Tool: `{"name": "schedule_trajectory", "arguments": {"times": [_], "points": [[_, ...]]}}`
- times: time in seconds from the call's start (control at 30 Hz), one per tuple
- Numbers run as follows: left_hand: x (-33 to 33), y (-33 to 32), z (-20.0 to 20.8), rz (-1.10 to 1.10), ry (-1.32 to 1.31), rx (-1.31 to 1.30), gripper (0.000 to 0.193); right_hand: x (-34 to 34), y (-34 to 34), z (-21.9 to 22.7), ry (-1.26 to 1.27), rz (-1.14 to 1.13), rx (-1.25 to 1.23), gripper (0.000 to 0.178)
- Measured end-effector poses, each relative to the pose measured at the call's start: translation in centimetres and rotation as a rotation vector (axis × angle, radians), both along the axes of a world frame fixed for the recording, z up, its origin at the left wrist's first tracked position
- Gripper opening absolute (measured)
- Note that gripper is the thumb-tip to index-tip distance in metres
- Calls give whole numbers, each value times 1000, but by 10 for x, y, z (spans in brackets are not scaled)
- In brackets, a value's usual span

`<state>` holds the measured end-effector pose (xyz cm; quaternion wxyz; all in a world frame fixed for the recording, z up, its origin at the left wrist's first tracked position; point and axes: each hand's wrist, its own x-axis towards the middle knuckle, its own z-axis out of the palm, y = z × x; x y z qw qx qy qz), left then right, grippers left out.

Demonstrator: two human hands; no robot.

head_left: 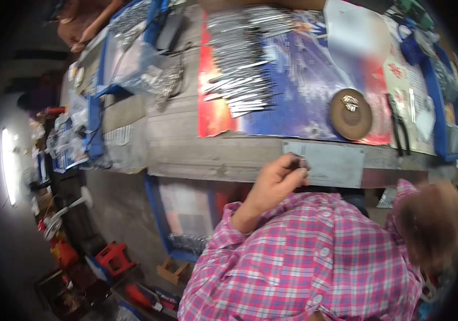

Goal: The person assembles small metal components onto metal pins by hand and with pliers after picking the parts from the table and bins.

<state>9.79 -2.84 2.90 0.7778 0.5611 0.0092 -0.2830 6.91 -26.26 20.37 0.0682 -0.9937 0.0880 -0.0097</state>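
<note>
My left hand (277, 185) is over the bench's near edge, thumb and fingers pinched together. Something small shows at the fingertips, but its kind is not clear. Below and beside those fingers lies a flat grey plate (336, 163) along the edge. My right hand (433, 224) is raised at the far right of the view, smeared by motion, so its fingers do not show. A round brown dish (341, 125) with a few small shiny metal pieces (350, 102) stands on the printed sheet (298, 96). Slim silver pen-like rods (245, 80) are piled in a long row at its left.
Dark-handled pliers (398, 125) lie right of the dish. Blue trays (443, 107) stand at the right end and at the left, near clear plastic bags (156, 75) of small parts. A blue bin (180, 214) sits below the bench. Another person's arm (87, 27) shows far left.
</note>
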Motion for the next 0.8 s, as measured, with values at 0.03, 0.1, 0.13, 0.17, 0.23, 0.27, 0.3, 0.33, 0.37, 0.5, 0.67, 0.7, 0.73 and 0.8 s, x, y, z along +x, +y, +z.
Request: {"name": "schedule_trajectory", "arguments": {"times": [0.03,0.1,0.13,0.17,0.23,0.27,0.3,0.33,0.37,0.5,0.67,0.7,0.73,0.8], "points": [[4,2,1,-12,-17,-41,12,42,7,-13,-429,587,638,12],[7,21,-4,-19,14,-33,12,81,13,-51,-67,295,848,14],[7,24,-2,13,46,-43,13,99,2,-82,7,272,864,14],[10,24,-5,-10,43,-75,13,108,-10,-108,4,244,765,14],[12,26,-10,-57,-49,-38,13,114,-24,-147,-9,255,633,17],[13,25,-9,-69,-56,-50,13,114,-31,-167,-36,282,450,18],[14,24,-7,-68,-61,-35,14,114,-30,-176,-7,263,380,18],[15,22,-4,-68,-66,-19,15,116,-28,-181,22,243,311,19],[14,20,-1,-66,-71,-19,15,117,-24,-182,18,246,310,19],[11,16,3,-44,-35,-15,17,125,-13,-188,-11,232,136,18],[10,8,5,-62,12,-12,18,135,-16,-194,21,237,65,15],[10,6,6,-73,17,-18,17,137,-16,-193,63,248,94,16],[11,4,7,-85,23,-25,17,137,-18,-191,104,259,123,18],[14,-1,7,-111,4,-33,17,139,-19,-186,109,308,142,18]]}}
